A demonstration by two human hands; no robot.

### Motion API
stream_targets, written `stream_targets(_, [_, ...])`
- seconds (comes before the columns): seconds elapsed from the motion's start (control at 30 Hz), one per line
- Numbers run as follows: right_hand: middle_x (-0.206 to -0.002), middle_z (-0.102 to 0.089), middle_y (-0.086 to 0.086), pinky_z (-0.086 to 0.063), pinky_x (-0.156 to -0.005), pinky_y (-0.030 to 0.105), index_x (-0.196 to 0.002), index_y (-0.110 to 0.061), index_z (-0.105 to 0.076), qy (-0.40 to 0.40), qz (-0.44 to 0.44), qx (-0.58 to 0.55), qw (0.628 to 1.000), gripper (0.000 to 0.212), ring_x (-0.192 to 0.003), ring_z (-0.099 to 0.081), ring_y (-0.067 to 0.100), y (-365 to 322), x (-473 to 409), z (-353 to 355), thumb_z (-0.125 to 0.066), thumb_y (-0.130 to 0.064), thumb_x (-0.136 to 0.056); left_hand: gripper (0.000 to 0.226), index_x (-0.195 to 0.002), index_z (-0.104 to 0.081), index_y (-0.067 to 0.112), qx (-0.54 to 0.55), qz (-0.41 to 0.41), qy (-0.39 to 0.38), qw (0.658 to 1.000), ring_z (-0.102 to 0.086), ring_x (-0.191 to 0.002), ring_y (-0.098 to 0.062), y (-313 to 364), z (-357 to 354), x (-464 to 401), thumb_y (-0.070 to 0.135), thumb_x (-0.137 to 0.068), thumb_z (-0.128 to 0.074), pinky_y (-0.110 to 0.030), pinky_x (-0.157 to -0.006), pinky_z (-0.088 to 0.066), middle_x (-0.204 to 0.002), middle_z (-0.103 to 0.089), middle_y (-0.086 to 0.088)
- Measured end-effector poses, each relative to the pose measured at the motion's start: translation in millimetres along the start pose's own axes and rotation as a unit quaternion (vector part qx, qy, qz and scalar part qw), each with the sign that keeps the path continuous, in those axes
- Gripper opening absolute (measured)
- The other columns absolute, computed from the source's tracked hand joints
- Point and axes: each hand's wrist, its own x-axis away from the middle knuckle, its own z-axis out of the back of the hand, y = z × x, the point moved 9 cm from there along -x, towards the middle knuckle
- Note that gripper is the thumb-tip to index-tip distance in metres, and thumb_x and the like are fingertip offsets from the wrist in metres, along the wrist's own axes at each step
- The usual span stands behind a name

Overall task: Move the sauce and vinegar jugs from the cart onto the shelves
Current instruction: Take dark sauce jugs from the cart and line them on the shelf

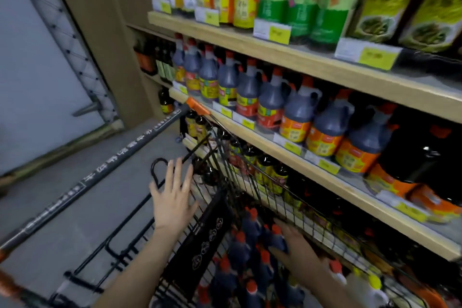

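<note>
While the middle shelf [322, 170] already carries a row of jugs, I see many jugs [250, 252] left in the cart [212, 222]; my right hand [297, 250] reaches among them, grip unclear, left hand [172, 197] spread, holding nothing.

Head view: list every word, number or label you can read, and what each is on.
None can be read.
Yellow price tags on the shelf edges: blurred.
Jug labels on the middle shelf: blurred.
Cart handle print: white characters, smeared.
Black cart panel: pale marks, illegible.
</note>
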Motion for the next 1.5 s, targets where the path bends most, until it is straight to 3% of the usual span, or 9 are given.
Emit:
stream_targets(0.1, [-0.152,-0.026,0.001,-0.034,-0.107,0.029,-0.148,-0.026,-0.018,-0.012,0.030,-0.015,0.999,0.066,-0.137,-0.032,0.020,-8.3,-50.2,-16.1,-0.053,-0.037,-0.093,0.089,-0.141,-0.039,0.016,-0.035,0.023,0.030,0.999,0.017,-0.144,-0.019,-7.6,-6.3,-8.4,0.059,-0.069,-0.068,-0.060,-0.092,-0.030,-0.155,-0.007,-0.006])
stream_targets(0.33, [-0.152,-0.024,0.007,-0.047,-0.094,0.038,-0.149,-0.024,-0.010,-0.040,0.024,0.043,0.998,0.069,-0.128,-0.044,0.027,3.9,-142.0,-74.7,-0.052,-0.029,-0.094,0.073,-0.144,-0.033,0.015,-0.123,0.028,0.094,0.987,0.013,-0.145,-0.014,-12.4,-17.7,-2.2,0.060,-0.087,-0.041,-0.054,-0.090,-0.024,-0.158,-0.009,-0.007])
stream_targets(0.53, [-0.115,-0.058,0.012,-0.043,-0.061,0.032,-0.132,-0.016,-0.027,-0.030,-0.014,0.138,0.990,0.042,-0.094,-0.063,0.029,22.3,-186.1,-94.4,-0.046,-0.014,-0.095,0.072,-0.142,-0.033,0.015,-0.149,0.035,0.121,0.981,0.012,-0.144,-0.013,-2.5,-31.6,-3.2,0.061,-0.087,-0.037,-0.053,-0.093,-0.021,-0.155,-0.014,-0.006])
stream_targets(0.87, [-0.107,-0.062,0.010,-0.046,-0.067,0.034,-0.119,-0.011,-0.044,0.031,0.090,0.067,0.993,0.027,-0.091,-0.063,0.030,-18.3,-160.6,-53.1,-0.049,-0.023,-0.095,0.076,-0.142,-0.033,0.014,-0.109,0.027,0.083,0.990,0.011,-0.145,-0.014,-8.5,-46.1,-3.4,0.061,-0.084,-0.040,-0.053,-0.094,-0.023,-0.158,0.003,-0.003])
stream_targets(1.17, [-0.098,-0.064,0.002,-0.047,-0.077,0.026,-0.111,-0.016,-0.056,0.125,0.207,-0.117,0.963,0.027,-0.090,-0.063,0.021,-83.4,-60.6,78.1,-0.065,-0.017,-0.086,0.091,-0.137,-0.037,0.013,0.113,-0.032,-0.011,0.993,-0.029,-0.136,-0.023,16.8,-14.1,23.1,0.071,-0.069,-0.055,-0.055,-0.111,-0.007,-0.144,-0.040,-0.007])
stream_targets(1.23, [-0.091,-0.066,0.001,-0.051,-0.077,0.032,-0.108,-0.024,-0.053,0.128,0.197,-0.179,0.955,0.030,-0.083,-0.064,0.019,-97.1,-43.7,104.6,-0.069,-0.017,-0.083,0.102,-0.141,-0.030,0.019,0.263,-0.083,-0.083,0.958,-0.029,-0.136,-0.019,42.2,-16.5,38.8,0.077,-0.062,-0.058,-0.045,-0.115,-0.019,-0.145,-0.036,-0.002])
stream_targets(1.33, [-0.080,-0.065,-0.006,-0.049,-0.067,0.023,-0.106,-0.020,-0.048,0.082,0.192,-0.322,0.924,0.033,-0.070,-0.061,0.010,-116.7,-24.9,131.2,-0.066,-0.004,-0.083,0.117,-0.144,-0.022,0.030,0.480,-0.084,-0.284,0.826,-0.031,-0.132,-0.003,81.6,-21.7,61.2,0.072,-0.048,-0.075,-0.026,-0.112,-0.027,-0.145,-0.034,0.008])
stream_targets(1.43, [-0.074,-0.070,-0.003,-0.051,-0.064,0.018,-0.105,-0.018,-0.045,0.050,0.159,-0.431,0.887,0.032,-0.067,-0.066,0.006,-120.1,-16.7,146.1,-0.063,-0.001,-0.084,0.089,-0.130,-0.039,0.033,0.637,-0.071,-0.435,0.632,-0.052,-0.118,-0.003,116.7,-11.3,84.8,0.032,-0.054,-0.085,-0.018,-0.096,-0.042,-0.129,-0.055,0.010])
stream_targets(1.5, [-0.083,-0.072,0.005,-0.053,-0.071,0.026,-0.106,-0.020,-0.047,0.069,0.136,-0.448,0.881,0.030,-0.072,-0.068,0.012,-115.1,-14.0,152.2,-0.065,-0.008,-0.085,0.070,-0.121,-0.053,0.022,0.674,-0.067,-0.450,0.582,-0.060,-0.112,-0.013,131.5,-1.7,91.8,0.017,-0.058,-0.082,-0.025,-0.090,-0.048,-0.115,-0.067,0.004])
